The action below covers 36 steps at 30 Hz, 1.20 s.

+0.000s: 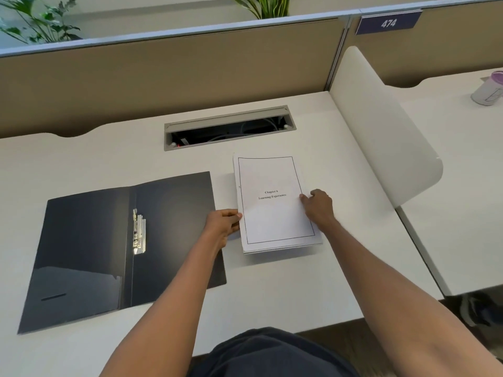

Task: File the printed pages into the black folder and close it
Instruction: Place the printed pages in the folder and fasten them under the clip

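Note:
A stack of printed pages lies on the white desk, its top sheet framed and titled "Chapter 6". My left hand grips the stack's left edge, thumb on top. My right hand holds the right edge with its fingertips on the top sheet. The black folder lies open and flat to the left of the stack, with a metal clip raised at its spine. The folder's right flap reaches under my left wrist.
An open cable tray is set into the desk behind the pages. A white divider stands on the right, with a cup on the neighbouring desk. A beige partition runs along the back, plants behind it.

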Available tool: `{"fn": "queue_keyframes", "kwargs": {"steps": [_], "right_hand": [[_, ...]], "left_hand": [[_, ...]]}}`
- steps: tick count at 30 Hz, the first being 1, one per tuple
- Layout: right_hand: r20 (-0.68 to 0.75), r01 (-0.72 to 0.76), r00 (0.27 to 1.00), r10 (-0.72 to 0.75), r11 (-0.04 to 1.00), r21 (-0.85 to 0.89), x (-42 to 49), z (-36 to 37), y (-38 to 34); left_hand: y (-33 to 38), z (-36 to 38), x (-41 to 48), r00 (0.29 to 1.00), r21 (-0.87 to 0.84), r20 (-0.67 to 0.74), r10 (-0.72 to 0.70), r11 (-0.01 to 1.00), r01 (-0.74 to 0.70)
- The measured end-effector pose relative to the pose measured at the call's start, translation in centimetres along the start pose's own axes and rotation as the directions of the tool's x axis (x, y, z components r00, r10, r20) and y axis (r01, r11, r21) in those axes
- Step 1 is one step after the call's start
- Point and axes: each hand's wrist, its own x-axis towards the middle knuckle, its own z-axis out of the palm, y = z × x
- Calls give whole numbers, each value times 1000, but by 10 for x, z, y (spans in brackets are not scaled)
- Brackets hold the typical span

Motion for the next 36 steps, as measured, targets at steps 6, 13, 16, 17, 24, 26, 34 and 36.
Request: {"fn": "queue_keyframes", "kwargs": {"steps": [6, 13, 16, 17, 24, 26, 34, 36], "right_hand": [[48, 36, 998, -46, 979, 201, -30, 37, -39], [249, 10, 963, -105, 935, 355, -55, 79, -66], [315, -21, 942, -118, 915, 404, -67, 97, -75], [327, -35, 938, -117, 904, 426, -70, 103, -76], [409, -135, 907, -99, 853, 504, -91, 134, -81], [411, -147, 907, -91, 846, 512, -96, 141, -83], [379, -149, 922, -77, 833, 532, -106, 166, -90], [368, -148, 927, -72, 831, 535, -108, 170, -92]], "left_hand": [[8, -64, -8, 999, -40, -26, 37, 998, -38], [10, -147, -18, 994, 5, -87, 58, 998, -58], [10, -177, -25, 991, 95, -93, 96, 992, -87], [11, -187, -28, 989, 129, -94, 112, 987, -99], [25, -252, -46, 920, 448, -119, 374, 847, -286], [31, -271, -49, 859, 596, -132, 495, 732, -331], [24, -315, -28, 911, 861, 74, 405, 435, -263], [16, -315, -21, 928, 907, 117, 353, 342, -245]]}}
